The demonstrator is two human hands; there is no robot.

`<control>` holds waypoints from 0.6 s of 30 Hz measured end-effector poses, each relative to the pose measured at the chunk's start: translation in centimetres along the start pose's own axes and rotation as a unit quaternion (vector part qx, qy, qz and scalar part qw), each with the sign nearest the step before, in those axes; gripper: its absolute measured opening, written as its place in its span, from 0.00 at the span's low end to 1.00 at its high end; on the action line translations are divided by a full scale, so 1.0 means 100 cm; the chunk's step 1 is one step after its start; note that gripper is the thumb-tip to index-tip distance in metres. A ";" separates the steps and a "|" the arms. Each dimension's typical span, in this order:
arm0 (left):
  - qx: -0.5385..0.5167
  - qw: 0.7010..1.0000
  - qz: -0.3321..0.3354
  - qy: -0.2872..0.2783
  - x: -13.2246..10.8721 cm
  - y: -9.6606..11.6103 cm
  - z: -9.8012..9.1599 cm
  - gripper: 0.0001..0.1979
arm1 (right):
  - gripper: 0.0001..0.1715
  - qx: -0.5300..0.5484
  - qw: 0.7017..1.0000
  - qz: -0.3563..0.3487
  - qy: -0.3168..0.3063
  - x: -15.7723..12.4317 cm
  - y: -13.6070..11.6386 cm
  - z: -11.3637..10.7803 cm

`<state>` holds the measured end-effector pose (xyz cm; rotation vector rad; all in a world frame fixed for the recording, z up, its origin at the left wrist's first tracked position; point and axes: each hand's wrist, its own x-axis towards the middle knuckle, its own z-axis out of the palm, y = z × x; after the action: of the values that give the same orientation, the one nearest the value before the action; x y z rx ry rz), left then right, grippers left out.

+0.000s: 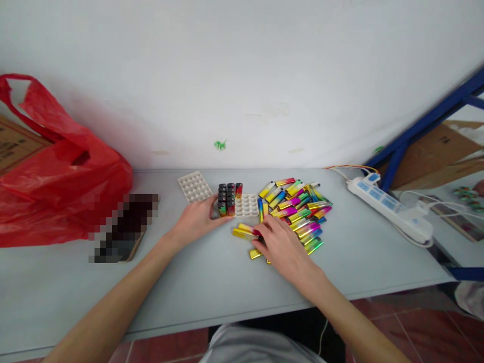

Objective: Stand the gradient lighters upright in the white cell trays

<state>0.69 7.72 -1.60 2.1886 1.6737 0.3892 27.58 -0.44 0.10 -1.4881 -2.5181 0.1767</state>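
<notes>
A white tray with rows of pockets [247, 205] lies on the table, its left part filled with several upright lighters [227, 197] showing black tops. My left hand [198, 219] wraps round the tray's left end, thumb along the front and fingers behind, partly hidden by the lighters. Just in front of the tray, my right hand [282, 244] pinches gold-yellow lighters [244, 231]; their ends stick out to the left, and fingers cover the rest. Beside and under that hand spreads a pile of shiny multicoloured lighters [302, 207], lying flat in many directions.
A second white pocketed tray [195, 186] lies behind my left hand. Further left are a pixelated dark phone-like object [126, 229] and a red plastic bag [64, 176]. A white power strip [389, 205] with cables sits at right, near a blue metal frame [401, 146].
</notes>
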 end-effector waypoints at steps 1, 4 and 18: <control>0.001 1.000 0.001 0.001 0.000 0.000 0.000 0.31 | 0.09 0.004 1.000 -0.005 -0.005 0.001 -0.001 -0.001; 0.005 1.000 0.007 0.001 0.002 -0.001 0.001 0.29 | 0.10 0.019 1.000 -0.012 -0.001 0.002 -0.003 0.000; 0.023 1.000 0.003 -0.003 0.004 -0.001 0.001 0.30 | 0.14 0.552 0.823 0.108 0.082 0.031 0.032 -0.011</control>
<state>0.72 8.16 -1.72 2.2263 1.6895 0.3473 29.15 3.79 0.82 -1.1338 -1.5152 1.2266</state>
